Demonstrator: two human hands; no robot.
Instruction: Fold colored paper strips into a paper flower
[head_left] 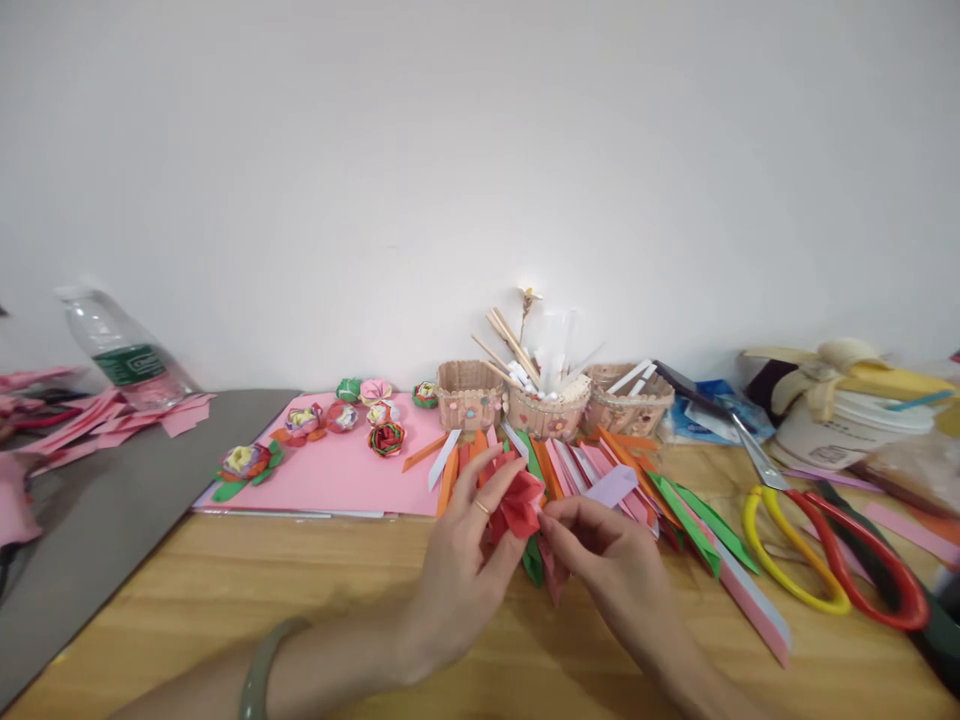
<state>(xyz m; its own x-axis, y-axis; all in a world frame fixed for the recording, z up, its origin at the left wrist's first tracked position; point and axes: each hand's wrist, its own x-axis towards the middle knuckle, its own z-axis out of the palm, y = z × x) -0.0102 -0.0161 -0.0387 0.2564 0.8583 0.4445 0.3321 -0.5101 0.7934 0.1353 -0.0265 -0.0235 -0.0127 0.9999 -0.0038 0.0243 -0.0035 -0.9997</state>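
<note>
The left hand [461, 560], with a thin ring and a grey-green bangle, holds a red folded-paper piece with petal-like points [519, 505] between its fingers, above the front of the wooden table [300, 570]. The right hand [619, 560] has its thumb and index finger brought narrowly together at the right edge of this piece, pinching it there.

Behind and to the right of the hands lie folded paper strips in orange, pink, green and lilac [615, 487]. Past these, three small tan woven baskets [547, 415] stand in a row near the white wall [480, 180]; the middle one bears thin wooden sticks [512, 340]. To the left, several multicoloured folded-paper flowers [385, 438] lie on a flat pink paper sheet [315, 485]. Metal scissors with yellow and red handles [769, 475] lie at the right, near a white lidded cup [840, 430].
</note>
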